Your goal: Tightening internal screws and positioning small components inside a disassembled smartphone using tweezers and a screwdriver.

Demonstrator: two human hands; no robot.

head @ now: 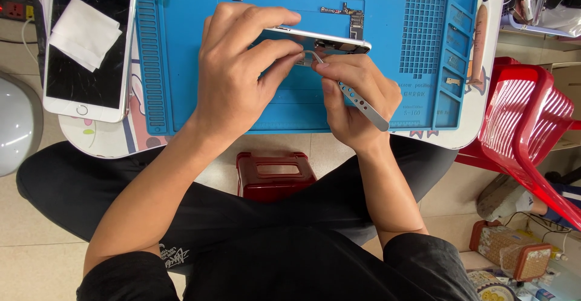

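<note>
White phone [85, 47], cracked dark screen, white cloth on it, tabletop left edge. Left hand [233, 71] closed around silver opened phone body [330, 39], tilted above blue mat [181, 65], tabletop centre. Right hand [357, 98] pinches metal tweezers [357, 98], tips at body.

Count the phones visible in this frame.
2: a white phone lying screen-up at the table's left, and an opened phone body held over the blue mat. Others may be hidden.
</note>
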